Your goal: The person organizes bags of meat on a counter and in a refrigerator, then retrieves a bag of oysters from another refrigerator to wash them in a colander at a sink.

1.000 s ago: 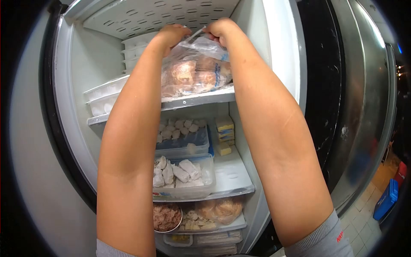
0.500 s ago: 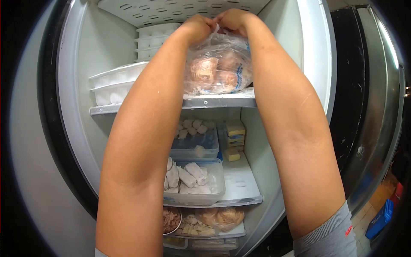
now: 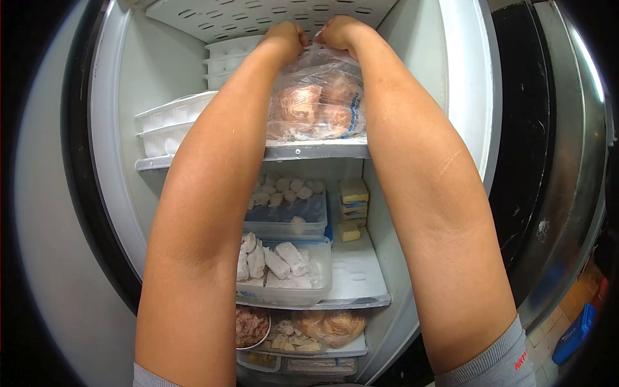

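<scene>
A clear plastic bag (image 3: pixel 316 106) with blue print sits on the top freezer shelf (image 3: pixel 309 151), holding several pinkish-orange food pieces. My left hand (image 3: pixel 287 40) is closed at the left of the bag's gathered top, its fingertips partly turned away from view. Just to its right, my right hand (image 3: pixel 343 33) pinches a twist of the same plastic. A small gap separates the two hands. Both forearms reach up in front of the shelves and hide parts of them.
White trays (image 3: pixel 169 129) are stacked left of the bag. Below, plastic tubs hold frosted white pieces (image 3: pixel 284 264) and round lumps (image 3: pixel 290 188), beside yellow blocks (image 3: pixel 353 197). Lower down are a bowl of minced food (image 3: pixel 250 327) and another bag (image 3: pixel 335 327). The perforated ceiling (image 3: pixel 258 16) is close above my hands.
My hands have moved slightly apart at the bag's top, from nearly touching to a small gap. The view has shifted a little, so the bag appears further left.
</scene>
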The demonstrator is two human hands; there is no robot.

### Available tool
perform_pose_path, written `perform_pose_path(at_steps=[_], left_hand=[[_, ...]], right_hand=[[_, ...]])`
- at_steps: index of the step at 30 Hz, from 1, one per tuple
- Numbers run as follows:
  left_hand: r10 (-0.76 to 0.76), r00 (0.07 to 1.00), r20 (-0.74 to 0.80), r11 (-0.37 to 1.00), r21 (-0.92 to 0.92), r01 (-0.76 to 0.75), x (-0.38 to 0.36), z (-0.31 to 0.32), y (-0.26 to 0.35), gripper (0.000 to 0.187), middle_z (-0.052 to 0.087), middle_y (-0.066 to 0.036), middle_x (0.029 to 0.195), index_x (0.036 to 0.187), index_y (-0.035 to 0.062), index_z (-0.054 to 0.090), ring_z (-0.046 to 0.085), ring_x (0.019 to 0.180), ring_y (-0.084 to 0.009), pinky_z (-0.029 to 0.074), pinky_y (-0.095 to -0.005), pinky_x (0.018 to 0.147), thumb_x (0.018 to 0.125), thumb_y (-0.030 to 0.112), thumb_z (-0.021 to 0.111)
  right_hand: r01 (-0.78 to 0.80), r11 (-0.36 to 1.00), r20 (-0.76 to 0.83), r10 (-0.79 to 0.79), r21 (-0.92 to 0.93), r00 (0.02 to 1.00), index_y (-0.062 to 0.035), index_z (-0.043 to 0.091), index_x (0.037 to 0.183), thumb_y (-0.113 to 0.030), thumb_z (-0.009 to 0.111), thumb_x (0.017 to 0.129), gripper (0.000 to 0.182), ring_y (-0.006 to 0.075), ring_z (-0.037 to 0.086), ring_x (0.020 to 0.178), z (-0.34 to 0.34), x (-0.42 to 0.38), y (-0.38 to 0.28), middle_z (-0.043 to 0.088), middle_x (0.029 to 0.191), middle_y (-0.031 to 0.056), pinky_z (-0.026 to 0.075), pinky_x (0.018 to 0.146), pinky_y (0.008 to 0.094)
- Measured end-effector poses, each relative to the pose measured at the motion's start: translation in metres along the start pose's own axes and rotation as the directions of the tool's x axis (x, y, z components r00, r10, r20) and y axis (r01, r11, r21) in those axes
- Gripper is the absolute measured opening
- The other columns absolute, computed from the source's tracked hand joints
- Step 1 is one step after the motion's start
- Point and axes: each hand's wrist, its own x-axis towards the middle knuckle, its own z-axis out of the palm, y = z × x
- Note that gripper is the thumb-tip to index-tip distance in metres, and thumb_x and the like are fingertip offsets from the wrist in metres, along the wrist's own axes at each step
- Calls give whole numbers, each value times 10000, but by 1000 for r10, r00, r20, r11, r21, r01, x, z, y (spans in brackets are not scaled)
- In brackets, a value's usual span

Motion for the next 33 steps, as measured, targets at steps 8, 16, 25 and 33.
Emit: perform_pose_path(at_steps=[8,16,25,33], left_hand=[[64,996,56,925,371,-81,-8,2,3,158,715,-80,875,917,118,722,651,819,-229,511,-372,752,795,62,638],[-155,905,395,748,-551,369,-8,4,6,299,638,-89,905,954,-31,631,566,778,-195,465,-340,757,933,251,533],[-267,888,375,681,-579,449,-16,6,11,180,660,-112,944,983,-20,624,627,821,-203,504,-335,758,940,106,503],[-378,882,281,916,-23,400,-15,5,12,231,670,-104,971,988,-39,670,618,807,-191,486,-335,738,872,151,611]], right_hand=[[-180,969,98,166,166,981,36,652,1113,-228,600,953,313,246,668,898,-8,-5,-2,684,1035,144,501,834,380],[-149,952,174,104,267,979,-45,670,1094,-246,590,950,260,219,602,1004,3,-2,6,666,1070,100,463,884,384],[46,998,267,-32,-47,963,-163,670,1125,-255,638,914,233,228,550,1116,8,-20,-2,642,1182,57,413,968,424],[-121,990,335,92,69,938,-146,650,1230,-266,608,931,325,241,531,1199,-4,-31,-3,609,1283,91,399,1010,428]])
